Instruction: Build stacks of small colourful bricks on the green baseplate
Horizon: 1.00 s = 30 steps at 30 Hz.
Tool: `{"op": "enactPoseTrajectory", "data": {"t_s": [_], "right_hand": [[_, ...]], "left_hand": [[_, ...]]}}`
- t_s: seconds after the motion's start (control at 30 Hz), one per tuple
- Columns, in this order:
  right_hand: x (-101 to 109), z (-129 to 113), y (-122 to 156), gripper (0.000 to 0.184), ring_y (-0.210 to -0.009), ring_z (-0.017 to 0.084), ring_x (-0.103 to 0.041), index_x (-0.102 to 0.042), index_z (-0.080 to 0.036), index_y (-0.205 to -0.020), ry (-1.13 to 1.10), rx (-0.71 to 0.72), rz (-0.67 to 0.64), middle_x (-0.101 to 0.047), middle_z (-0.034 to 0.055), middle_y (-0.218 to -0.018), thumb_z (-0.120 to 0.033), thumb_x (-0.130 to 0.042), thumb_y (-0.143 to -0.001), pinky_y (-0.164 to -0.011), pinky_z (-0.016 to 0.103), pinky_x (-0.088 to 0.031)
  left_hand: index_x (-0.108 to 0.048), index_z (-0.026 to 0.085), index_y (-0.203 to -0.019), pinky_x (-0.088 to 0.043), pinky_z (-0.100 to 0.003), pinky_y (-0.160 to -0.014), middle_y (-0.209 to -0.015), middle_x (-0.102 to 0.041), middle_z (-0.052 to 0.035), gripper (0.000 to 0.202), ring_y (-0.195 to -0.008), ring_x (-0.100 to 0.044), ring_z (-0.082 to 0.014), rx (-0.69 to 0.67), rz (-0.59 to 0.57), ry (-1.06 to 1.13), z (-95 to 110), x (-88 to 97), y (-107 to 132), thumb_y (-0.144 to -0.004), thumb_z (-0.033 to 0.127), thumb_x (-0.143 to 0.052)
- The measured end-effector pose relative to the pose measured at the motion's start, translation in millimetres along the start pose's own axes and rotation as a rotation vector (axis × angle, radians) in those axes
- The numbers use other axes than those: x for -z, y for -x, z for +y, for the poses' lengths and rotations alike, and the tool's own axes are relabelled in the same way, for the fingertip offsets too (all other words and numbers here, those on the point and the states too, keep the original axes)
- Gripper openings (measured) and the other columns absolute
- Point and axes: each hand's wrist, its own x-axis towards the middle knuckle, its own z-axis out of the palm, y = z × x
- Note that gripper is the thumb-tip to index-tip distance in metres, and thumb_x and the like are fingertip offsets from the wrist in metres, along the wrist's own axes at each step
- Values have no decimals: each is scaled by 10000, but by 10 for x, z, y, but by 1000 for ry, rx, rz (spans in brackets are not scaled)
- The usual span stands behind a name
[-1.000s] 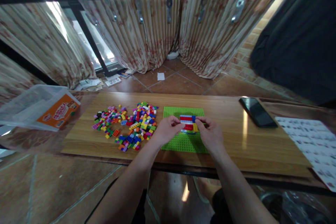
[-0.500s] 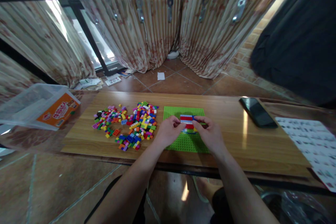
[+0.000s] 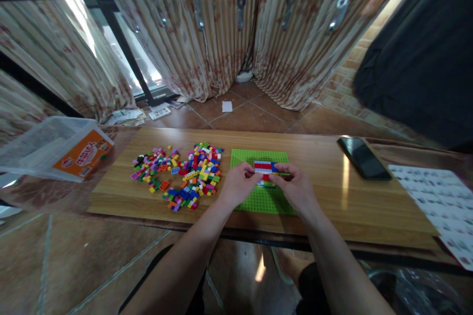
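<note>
A small stack of red, white and blue bricks is held between both hands over a green baseplate on the wooden table. My left hand pinches its left end with closed fingers. Gripping the right end, my right hand also has its fingers closed. A few bricks show on the baseplate under the hands, partly hidden. A heap of loose coloured bricks lies to the left of the baseplate.
A clear plastic tub with an orange label stands at the table's left end. A black phone lies at the right, with a printed sheet beyond it. Curtains and a tiled floor lie behind the table.
Both hands have lifted the brick stack a little higher off the baseplate and drawn slightly closer together. The rest of the table is unchanged.
</note>
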Motion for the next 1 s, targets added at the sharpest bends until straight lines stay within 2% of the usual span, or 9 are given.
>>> {"op": "enactPoseTrajectory", "data": {"t_s": [0.13,0.27,0.37,0.53,0.63,0.73,0.87,1.0], "right_hand": [[-2,-2,-9,409,-615,138,-550,-682,-158,-956,37,11,-6,-708,67,-895,-410,-714,-637,-602,297,-465],[5,6,-32,400,-588,135,-531,-689,-168,-967,60,10,-36,-694,39,-804,-396,-706,-639,-567,281,-437],[7,11,-43,389,-581,126,-525,-694,-169,-957,54,11,-51,-694,40,-828,-381,-711,-631,-559,273,-429],[1,42,-37,395,-590,117,-539,-694,-168,-962,-9,-1,-54,-698,49,-896,-393,-715,-639,-570,268,-447],[2,54,-31,404,-624,130,-572,-692,-162,-967,-64,-23,-56,-699,55,-893,-434,-688,-669,-578,268,-463],[8,48,-34,417,-695,162,-610,-698,-156,-957,-90,-39,-33,-708,75,-908,-481,-653,-700,-594,275,-482],[15,36,-41,421,-729,182,-624,-707,-152,-947,-58,-43,-11,-716,90,-916,-491,-641,-708,-618,292,-493],[15,46,-39,405,-683,167,-610,-706,-145,-953,-39,-18,2,-717,85,-907,-438,-672,-675,-645,306,-493]], "left_hand": [[-575,170,-736,-407,-250,-567,-657,-633,-14,152,-617,-577,-142,8,20,-12,3,-22,4,-736,296,-660],[-566,172,-727,-407,-247,-565,-640,-621,-7,144,-607,-571,-138,-10,33,-12,-13,-42,-1,-727,279,-663],[-569,170,-731,-411,-243,-570,-650,-623,-10,148,-619,-575,-138,-24,30,-5,-49,-49,-13,-732,287,-659],[-576,163,-746,-405,-223,-549,-639,-616,-1,183,-601,-568,-126,-18,-48,37,-71,0,-31,-745,329,-653],[-561,161,-740,-395,-210,-510,-590,-579,20,193,-519,-532,-102,36,-123,143,-40,72,-37,-807,342,-576],[-546,163,-728,-399,-207,-494,-586,-573,22,219,-482,-515,-90,65,-150,200,-17,148,-33,-857,331,-491],[-581,159,-735,-398,-209,-513,-615,-603,10,205,-529,-540,-101,-2,-175,82,-36,190,-11,-845,315,-508],[-618,151,-770,-409,-215,-555,-661,-633,0,142,-588,-552,-111,-47,-175,18,-63,167,-5,-804,279,-566]]}}
